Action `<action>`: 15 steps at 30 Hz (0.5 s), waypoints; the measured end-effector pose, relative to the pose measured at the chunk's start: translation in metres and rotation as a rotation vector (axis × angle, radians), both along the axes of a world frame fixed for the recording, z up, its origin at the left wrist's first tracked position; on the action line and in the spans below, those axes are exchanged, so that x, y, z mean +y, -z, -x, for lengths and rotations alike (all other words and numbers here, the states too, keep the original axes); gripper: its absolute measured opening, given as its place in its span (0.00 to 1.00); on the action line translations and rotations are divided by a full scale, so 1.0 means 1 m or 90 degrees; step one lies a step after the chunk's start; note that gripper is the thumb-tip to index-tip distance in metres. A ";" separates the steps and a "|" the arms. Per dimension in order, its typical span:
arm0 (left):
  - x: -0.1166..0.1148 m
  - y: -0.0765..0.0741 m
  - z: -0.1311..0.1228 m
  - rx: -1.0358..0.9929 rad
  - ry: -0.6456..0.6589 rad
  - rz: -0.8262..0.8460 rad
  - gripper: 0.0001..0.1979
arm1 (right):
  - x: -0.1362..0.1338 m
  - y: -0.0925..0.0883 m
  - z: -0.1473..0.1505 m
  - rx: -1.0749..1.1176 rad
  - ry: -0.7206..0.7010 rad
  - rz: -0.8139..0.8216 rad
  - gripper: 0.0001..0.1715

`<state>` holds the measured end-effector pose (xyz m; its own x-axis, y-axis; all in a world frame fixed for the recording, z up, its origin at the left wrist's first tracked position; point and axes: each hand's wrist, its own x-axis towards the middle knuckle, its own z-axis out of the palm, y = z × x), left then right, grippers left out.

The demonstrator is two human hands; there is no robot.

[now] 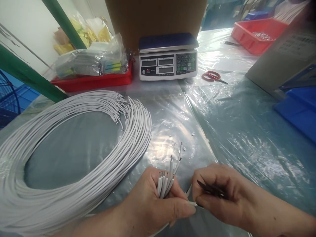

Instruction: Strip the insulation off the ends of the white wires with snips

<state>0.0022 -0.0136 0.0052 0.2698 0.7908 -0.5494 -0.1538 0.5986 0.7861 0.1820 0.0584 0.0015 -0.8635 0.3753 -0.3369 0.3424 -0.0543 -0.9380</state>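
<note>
Wire ends [166, 180] fan up and away from the clenched left hand [158, 205], right hand [223, 196] just beside, gripping what seem thin dark tubes [212, 190].

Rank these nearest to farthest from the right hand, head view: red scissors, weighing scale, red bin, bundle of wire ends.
1. Bundle of wire ends, beside the right hand, which grips dark thin pieces; held in the left hand.
2. Red scissors, straight ahead.
3. Weighing scale, ahead and left.
4. Red bin, far back right.
</note>
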 end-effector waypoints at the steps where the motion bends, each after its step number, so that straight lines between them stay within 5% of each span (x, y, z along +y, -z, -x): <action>1: 0.000 0.000 0.001 -0.001 0.011 -0.004 0.12 | -0.001 -0.001 -0.001 -0.002 -0.006 -0.045 0.10; 5: -0.003 0.001 0.003 -0.024 0.064 -0.033 0.12 | -0.001 -0.001 -0.006 0.007 -0.022 -0.179 0.10; 15: -0.001 0.002 0.003 0.046 0.064 -0.056 0.13 | 0.003 -0.002 -0.005 0.035 -0.049 -0.195 0.16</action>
<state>-0.0005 -0.0143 0.0029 0.3128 0.8075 -0.5001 -0.0377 0.5366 0.8430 0.1872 0.0613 0.0032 -0.9072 0.3845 -0.1709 0.2832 0.2576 -0.9238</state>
